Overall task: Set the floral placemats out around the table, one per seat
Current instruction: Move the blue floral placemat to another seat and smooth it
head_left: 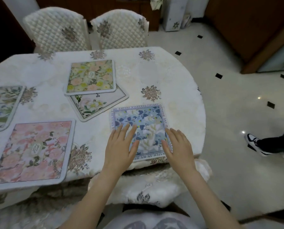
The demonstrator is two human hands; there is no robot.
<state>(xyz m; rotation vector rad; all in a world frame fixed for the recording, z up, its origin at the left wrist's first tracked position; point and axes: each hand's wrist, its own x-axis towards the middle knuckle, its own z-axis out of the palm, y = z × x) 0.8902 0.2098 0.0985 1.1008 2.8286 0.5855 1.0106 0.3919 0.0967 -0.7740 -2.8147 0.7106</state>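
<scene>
A blue floral placemat (146, 119) lies flat near the table's front right edge. My left hand (121, 146) rests on its left part with straight fingers. My right hand (177, 144) lies flat on its right edge. A pink floral placemat (33, 152) sits at the front left, overhanging the table edge a little. A yellow and pink placemat (90, 76) lies in the middle, overlapping a white-flower placemat (96, 103) beneath it. A pale green and blue placemat (2, 104) is cut off at the left edge.
The table (171, 76) wears a white embroidered cloth. Two quilted chairs (118, 30) stand at the far side, and a cushioned chair (151, 187) is right below my hands. Someone's leg and sneaker (257, 142) are on the tiled floor to the right.
</scene>
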